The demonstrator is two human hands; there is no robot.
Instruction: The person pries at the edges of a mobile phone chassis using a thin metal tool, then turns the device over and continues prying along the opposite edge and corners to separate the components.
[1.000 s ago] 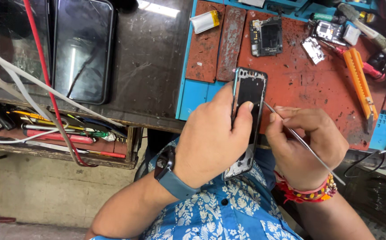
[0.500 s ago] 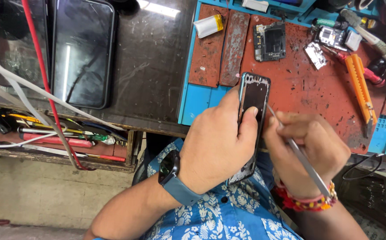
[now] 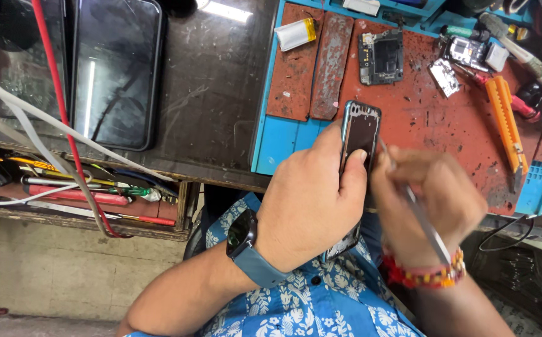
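My left hand (image 3: 311,200) grips an opened phone frame (image 3: 359,134), holding it upright over the near edge of a worn red and blue work mat (image 3: 446,125). A dark smartwatch sits on that wrist. My right hand (image 3: 430,203), blurred with motion, holds thin metal tweezers (image 3: 418,209) whose tip meets the frame's right edge. A beaded bracelet circles the right wrist.
On the mat lie a small circuit board (image 3: 380,57), loose phone parts (image 3: 468,53), an orange utility knife (image 3: 505,122) and a silver battery (image 3: 296,32). Two dark phones (image 3: 118,72) rest on the black table at left. A tool drawer (image 3: 77,187) and a red cable (image 3: 65,118) lie below.
The phone frame and both hands have shifted slightly up and right in view. My right hand has drawn closer to the frame's edge and is blurred with motion.
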